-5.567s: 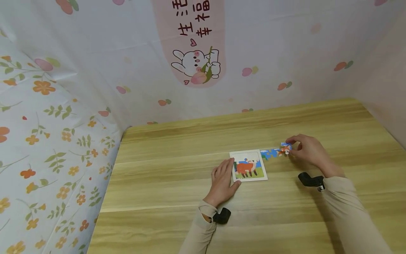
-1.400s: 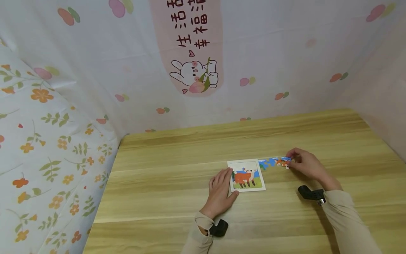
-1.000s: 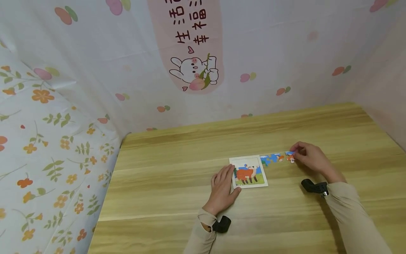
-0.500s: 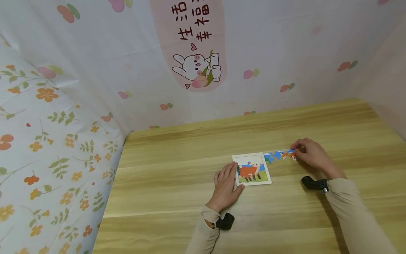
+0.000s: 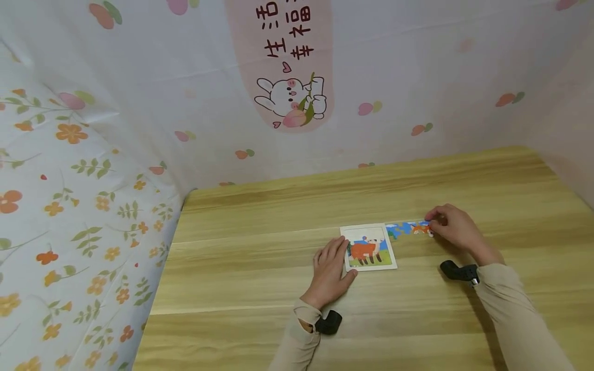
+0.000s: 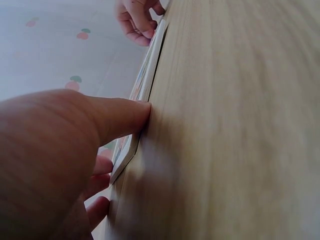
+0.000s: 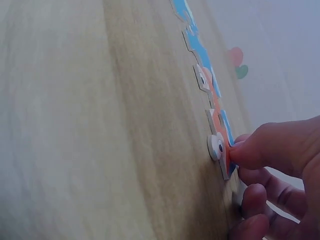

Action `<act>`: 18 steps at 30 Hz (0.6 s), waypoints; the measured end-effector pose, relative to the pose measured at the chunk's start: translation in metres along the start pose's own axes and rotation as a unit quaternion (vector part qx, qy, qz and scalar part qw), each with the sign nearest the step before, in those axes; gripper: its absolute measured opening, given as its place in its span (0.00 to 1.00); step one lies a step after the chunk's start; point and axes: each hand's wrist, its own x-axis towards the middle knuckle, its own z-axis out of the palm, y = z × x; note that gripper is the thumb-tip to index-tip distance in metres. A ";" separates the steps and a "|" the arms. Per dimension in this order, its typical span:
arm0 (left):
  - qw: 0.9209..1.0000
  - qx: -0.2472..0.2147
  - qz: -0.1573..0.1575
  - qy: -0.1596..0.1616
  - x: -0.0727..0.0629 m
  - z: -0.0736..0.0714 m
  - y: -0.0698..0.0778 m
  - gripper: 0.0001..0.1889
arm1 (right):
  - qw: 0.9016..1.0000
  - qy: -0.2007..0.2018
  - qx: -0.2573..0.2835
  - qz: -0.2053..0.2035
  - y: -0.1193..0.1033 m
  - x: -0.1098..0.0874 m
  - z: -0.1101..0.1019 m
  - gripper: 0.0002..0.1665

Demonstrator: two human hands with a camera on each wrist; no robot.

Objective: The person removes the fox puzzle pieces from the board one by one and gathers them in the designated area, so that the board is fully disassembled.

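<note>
1. Wood-grain table (image 5: 241,268): the white picture frame (image 5: 366,228) lies flat on it, in front of the middle stretch of its far edge. A row of blue puzzle pieces (image 5: 402,228) starts just beside the frame's far right corner and runs toward the table's right edge.
2. The left hand (image 5: 328,273) rests at the frame's near left corner, fingers straight along the left side. The left wrist view adds a close look at the thumb tip, apart from the fingers and touching the frame's near edge.
3. The right hand (image 5: 457,229) pinches the orange-faced piece (image 7: 221,142) at the row's right end, clamped on it. Only the right wrist view shows this piece's eye clearly; whether it locks into its neighbour I cannot tell.
4. The head view alone takes in both beige sleeves (image 5: 515,304) and the rabbit (image 5: 285,95) printed on the curtain (image 5: 394,62) beyond the far edge.
</note>
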 end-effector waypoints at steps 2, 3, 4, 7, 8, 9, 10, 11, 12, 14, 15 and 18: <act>1.000 0.001 -0.002 0.005 0.001 0.001 0.001 0.34 | 1.000 -0.002 -0.002 0.000 0.001 0.001 -0.002 0.04; 1.000 0.002 -0.004 0.007 0.001 0.002 0.001 0.34 | 1.000 -0.003 -0.003 0.000 0.001 0.002 -0.003 0.04; 1.000 0.005 -0.005 0.008 0.000 0.002 0.000 0.34 | 1.000 -0.004 0.000 0.001 0.001 0.002 -0.001 0.04; 1.000 0.008 -0.006 0.012 -0.003 0.001 -0.002 0.33 | 1.000 -0.002 0.006 -0.001 0.000 0.004 0.003 0.04; 1.000 0.008 -0.006 0.012 -0.003 0.001 -0.003 0.33 | 1.000 0.000 0.007 -0.003 0.000 0.004 0.004 0.04; 1.000 0.009 -0.007 0.012 -0.004 0.001 -0.003 0.33 | 1.000 0.001 0.011 -0.004 0.000 0.004 0.004 0.05; 1.000 0.007 -0.007 0.012 -0.004 0.001 -0.003 0.34 | 1.000 0.003 0.015 -0.004 0.000 0.003 0.004 0.06; 1.000 0.008 -0.006 0.013 -0.004 0.000 -0.003 0.33 | 1.000 0.008 0.017 -0.003 0.000 0.002 0.004 0.07; 1.000 0.008 -0.006 0.013 -0.003 0.000 -0.003 0.33 | 1.000 0.014 0.019 -0.002 0.000 0.001 0.003 0.08; 1.000 0.007 -0.005 0.014 -0.002 0.000 -0.002 0.33 | 0.999 0.029 0.025 0.003 0.000 -0.002 0.001 0.10; 1.000 0.006 -0.003 0.016 -0.001 0.001 -0.001 0.32 | 0.999 0.036 0.028 0.005 0.000 -0.003 0.000 0.10; 1.000 0.006 0.002 0.023 0.001 0.002 -0.001 0.30 | 0.998 0.050 0.029 0.011 -0.005 -0.006 -0.005 0.11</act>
